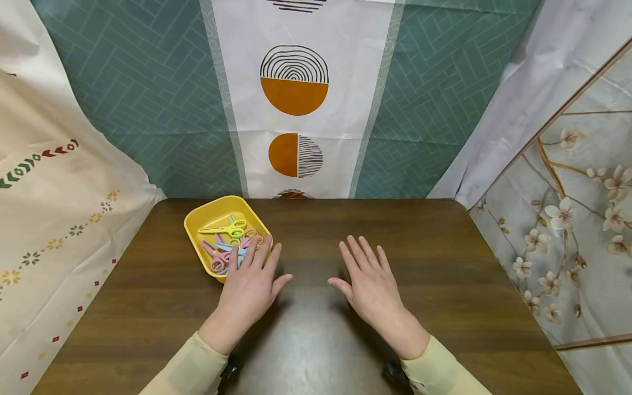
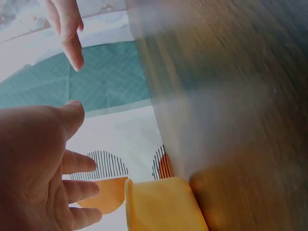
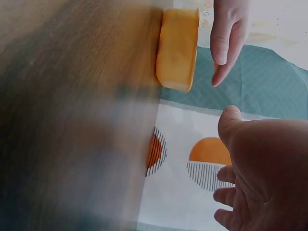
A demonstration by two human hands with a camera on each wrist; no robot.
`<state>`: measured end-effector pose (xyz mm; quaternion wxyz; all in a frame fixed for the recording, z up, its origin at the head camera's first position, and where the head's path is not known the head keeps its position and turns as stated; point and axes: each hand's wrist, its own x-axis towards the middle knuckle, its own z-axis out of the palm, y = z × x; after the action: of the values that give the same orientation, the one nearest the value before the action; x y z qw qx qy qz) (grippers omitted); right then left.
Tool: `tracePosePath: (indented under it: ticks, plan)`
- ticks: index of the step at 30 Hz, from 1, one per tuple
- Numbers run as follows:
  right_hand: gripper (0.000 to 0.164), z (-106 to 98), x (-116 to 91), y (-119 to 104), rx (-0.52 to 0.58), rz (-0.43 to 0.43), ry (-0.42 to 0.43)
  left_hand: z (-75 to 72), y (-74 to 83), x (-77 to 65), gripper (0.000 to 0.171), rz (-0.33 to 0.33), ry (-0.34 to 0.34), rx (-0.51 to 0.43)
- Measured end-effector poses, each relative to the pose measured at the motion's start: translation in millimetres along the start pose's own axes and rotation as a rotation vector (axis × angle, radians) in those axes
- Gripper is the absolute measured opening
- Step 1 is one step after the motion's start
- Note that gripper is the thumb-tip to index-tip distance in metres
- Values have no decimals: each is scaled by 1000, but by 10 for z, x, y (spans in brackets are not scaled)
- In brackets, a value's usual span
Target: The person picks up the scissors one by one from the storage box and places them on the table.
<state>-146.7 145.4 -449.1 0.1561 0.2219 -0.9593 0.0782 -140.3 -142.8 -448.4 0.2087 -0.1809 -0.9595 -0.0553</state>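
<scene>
My left hand (image 1: 250, 285) hovers above the table with its fingers spread and holds nothing. In the head view its fingertips overlap the near right side of a yellow tray (image 1: 195, 229), and in the left wrist view the hand is beside and above the tray's wall. Several children's scissors lie jumbled in the tray: yellow-green scissors (image 1: 224, 228) on top, pink scissors (image 1: 215, 257) and blue ones, partly hidden by my fingers. To the right, my right hand (image 1: 373, 285) also hovers over the wood, palm down, fingers straight, with nothing in it.
The dark brown wooden table (image 1: 306, 340) reaches back to a green and white patterned curtain (image 1: 296, 120). A cream cloth (image 1: 64, 192) hangs at the left, and a floral cloth (image 1: 568, 230) at the right. Dark wrist straps sit under both cuffs.
</scene>
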Motion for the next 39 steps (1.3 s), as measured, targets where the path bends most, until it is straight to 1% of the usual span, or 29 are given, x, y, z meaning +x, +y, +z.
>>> tracePosePath:
  ticks: [6,13,18,23,28,33,39]
  plan:
    - [84,16,51,-48,-9,-21,3,9,-72,-25,72,-8,18,10]
    - [83,39,136,-113,-8,-43,-13,-9,-143,-55,70,-42,-23,17]
    - [83,69,216,-178,-14,-72,-15,-17,-200,-84,71,-54,-20,11]
    - [83,101,289,-262,-12,-94,-35,-21,-275,-125,74,-62,-12,-4]
    - [82,141,374,-361,-2,-114,-79,-41,-329,-166,75,-88,-36,-13]
    - [83,191,449,-473,6,-147,-99,-51,-363,-207,73,-102,-45,-17]
    - [81,247,535,-605,-8,-197,-96,-62,-403,-255,74,-119,-54,-9]
